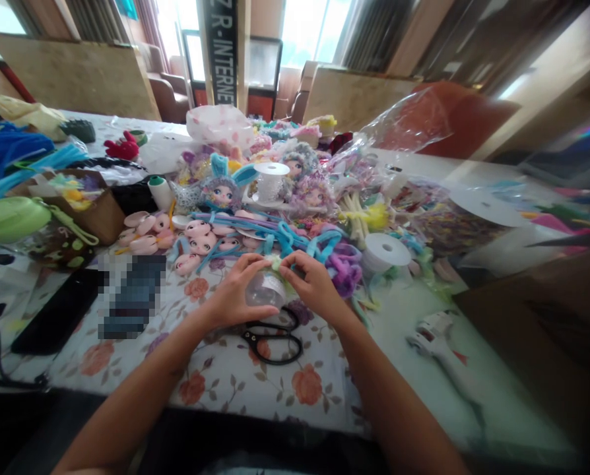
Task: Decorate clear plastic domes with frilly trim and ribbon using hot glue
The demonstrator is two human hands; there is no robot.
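Observation:
My left hand (231,290) curls around a clear round plastic piece (265,291) with a whitish patch on it, thumb below and fingers above. Between the fingertips of both hands is a small pale green, fluffy-looking piece (276,262), at the top of the clear piece. My right hand (311,284) pinches it from the right side. Just below the hands, black-handled scissors (275,349) lie on the flowered tablecloth (216,389). Blue fuzzy stems (290,237) and a purple fuzzy coil (344,272) lie just beyond my fingers.
Doll faces (196,239), a blue-eared doll head (223,191) and white spools (387,253) crowd the far side. At right are a glue gun (441,343) and a cardboard box (537,316). A black phone (60,313) and a brown box (99,214) are at left.

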